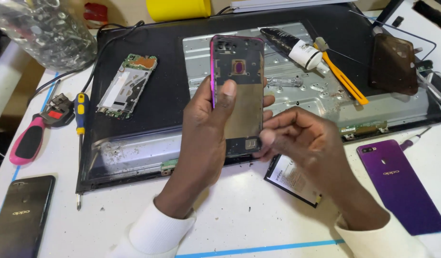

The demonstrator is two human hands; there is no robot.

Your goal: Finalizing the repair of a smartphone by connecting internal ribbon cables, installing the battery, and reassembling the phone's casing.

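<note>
My left hand (208, 126) holds an opened phone body (239, 86) upright, its purple-edged frame and bare inner side facing me, thumb pressed on its middle. My right hand (302, 138) pinches at the phone's lower right corner with its fingertips. Under my right hand lies a flat phone battery (290, 179) on the white table. A purple phone back cover (400, 184) rests to the right. A green circuit board in a metal frame (125, 86) lies on the dark panel to the left.
A large dark screen panel (134, 143) with a metal backplate fills the middle. A black phone (22, 215), a yellow-blue screwdriver (81, 119) and pink pliers (31, 136) lie at left. A glue tube (292, 45), an orange tool (342, 76) and a brown phone case (395, 64) sit at back right.
</note>
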